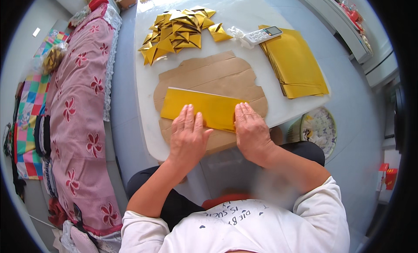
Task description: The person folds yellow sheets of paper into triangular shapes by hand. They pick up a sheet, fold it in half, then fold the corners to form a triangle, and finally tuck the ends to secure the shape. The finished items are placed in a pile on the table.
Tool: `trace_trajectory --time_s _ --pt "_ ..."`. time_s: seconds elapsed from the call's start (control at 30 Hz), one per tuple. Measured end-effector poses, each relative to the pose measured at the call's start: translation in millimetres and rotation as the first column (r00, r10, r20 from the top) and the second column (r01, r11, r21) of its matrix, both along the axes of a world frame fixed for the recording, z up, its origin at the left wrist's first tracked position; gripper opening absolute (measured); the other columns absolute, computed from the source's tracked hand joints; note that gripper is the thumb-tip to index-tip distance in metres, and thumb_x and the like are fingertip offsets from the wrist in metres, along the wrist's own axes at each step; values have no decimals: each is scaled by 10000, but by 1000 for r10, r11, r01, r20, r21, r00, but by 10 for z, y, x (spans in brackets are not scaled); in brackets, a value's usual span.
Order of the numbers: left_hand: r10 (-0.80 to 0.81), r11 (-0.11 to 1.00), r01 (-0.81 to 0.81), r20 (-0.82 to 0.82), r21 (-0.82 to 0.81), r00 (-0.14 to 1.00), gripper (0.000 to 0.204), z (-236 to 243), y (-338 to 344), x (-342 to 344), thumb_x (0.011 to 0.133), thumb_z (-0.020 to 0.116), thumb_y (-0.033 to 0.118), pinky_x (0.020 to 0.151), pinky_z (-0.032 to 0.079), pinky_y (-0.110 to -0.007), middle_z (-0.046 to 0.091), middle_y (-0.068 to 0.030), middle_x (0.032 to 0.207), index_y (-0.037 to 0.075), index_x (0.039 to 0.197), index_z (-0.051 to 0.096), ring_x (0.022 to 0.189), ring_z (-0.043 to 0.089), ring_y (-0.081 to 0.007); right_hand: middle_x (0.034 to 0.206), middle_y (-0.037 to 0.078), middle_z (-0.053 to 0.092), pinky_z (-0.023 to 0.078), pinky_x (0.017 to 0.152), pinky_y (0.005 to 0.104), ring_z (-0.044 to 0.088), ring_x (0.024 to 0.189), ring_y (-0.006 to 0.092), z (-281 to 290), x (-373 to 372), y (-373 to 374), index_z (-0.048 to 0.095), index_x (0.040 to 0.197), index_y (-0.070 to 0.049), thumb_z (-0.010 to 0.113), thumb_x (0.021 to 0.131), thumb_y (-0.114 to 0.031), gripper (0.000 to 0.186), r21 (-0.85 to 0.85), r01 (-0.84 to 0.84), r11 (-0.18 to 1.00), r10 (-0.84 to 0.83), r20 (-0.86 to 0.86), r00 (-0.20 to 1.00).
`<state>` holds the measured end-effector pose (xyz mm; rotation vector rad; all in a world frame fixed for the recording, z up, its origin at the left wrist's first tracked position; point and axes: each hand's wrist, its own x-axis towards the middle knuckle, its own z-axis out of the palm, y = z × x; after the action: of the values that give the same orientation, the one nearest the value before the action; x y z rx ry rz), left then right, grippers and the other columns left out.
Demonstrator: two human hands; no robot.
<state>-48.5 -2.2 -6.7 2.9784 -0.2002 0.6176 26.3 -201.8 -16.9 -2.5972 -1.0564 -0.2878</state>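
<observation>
A gold foil sheet (pixel 196 103), folded into a long strip with a thin pale line along its far edge, lies slightly slanted on a brown cardboard piece (pixel 209 72). My left hand (pixel 188 137) rests on the strip's near edge, its fingers stretched out and the thumb pointing right. At the strip's right end, the fingers of my right hand (pixel 253 133) lie extended, side by side, on the foil. Neither hand grips anything. Whether the right thumb tucks under the paper is hidden.
Folded gold pieces (pixel 178 33) are heaped at the far left of the white table (pixel 150 135). To the right is a stack of gold sheets (pixel 300 63), with a white remote control (pixel 263 35) and crumpled tissue (pixel 239 35). A waste bin (pixel 322 131) stands below the table's right edge.
</observation>
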Motion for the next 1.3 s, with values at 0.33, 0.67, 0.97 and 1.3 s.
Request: trace_trajectory --time_s 0.33,0.67,0.97,1.3 --pt "-36 994 5 -298 -105 954 601 -95 -127 92 915 636 378 1172 188 -547 322 -311 1525 114 1440 506 1457 255 -432 1300 352 546 399 1103 473 497 1308 434 57 -108 -95 538 1273 128 747 790 -171 605 200 -189 962 208 -81 975" --pt "-333 941 279 -364 -193 870 611 77 308 127 834 734 420 1186 197 -510 370 -214 1542 203 1385 585 1467 289 -363 1361 234 566 328 1157 506 449 1376 365 -52 24 -289 591 1259 56 698 815 -141 498 -18 -487 873 486 99 868" --pt "-415 906 378 -216 -191 884 608 91 250 68 800 758 475 1120 339 -511 503 -233 1384 78 1248 651 1333 443 -388 1257 213 647 429 1093 476 586 1252 338 -108 -40 -166 674 1158 41 596 883 -80 311 -7 -521 853 512 195 836" --pt "-442 887 440 19 -144 897 294 -4 98 22 770 752 170 911 542 -406 670 -146 1011 -2 993 669 1002 648 -330 1197 217 669 463 1063 466 616 1205 341 -111 -28 -193 673 1111 47 609 865 -62 277 140 -489 861 472 136 871"
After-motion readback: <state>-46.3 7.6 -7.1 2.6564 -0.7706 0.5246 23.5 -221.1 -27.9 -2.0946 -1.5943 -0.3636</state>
